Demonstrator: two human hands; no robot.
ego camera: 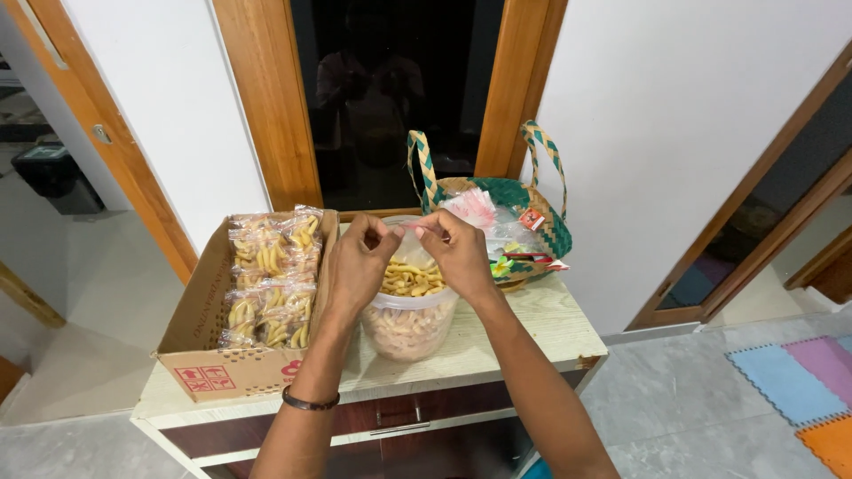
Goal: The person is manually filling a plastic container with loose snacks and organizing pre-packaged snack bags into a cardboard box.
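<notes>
My left hand point(357, 263) and my right hand point(457, 251) are raised together over a clear plastic tub point(410, 326) full of yellow finger snacks. Both pinch the top edge of a small clear plastic bag point(410, 269) that hangs between them with some yellow snacks inside, just above the tub's mouth. A dark bangle sits on my left wrist. The tub stands on the top of a pale wooden cabinet point(532, 333).
A cardboard box point(213, 341) holding several sealed snack packets point(271, 284) lies left of the tub. A green woven basket point(524, 208) with handles and plastic bags stands behind on the right. Behind are a dark glass door and wooden frames; coloured foam mats point(799, 381) cover the floor at right.
</notes>
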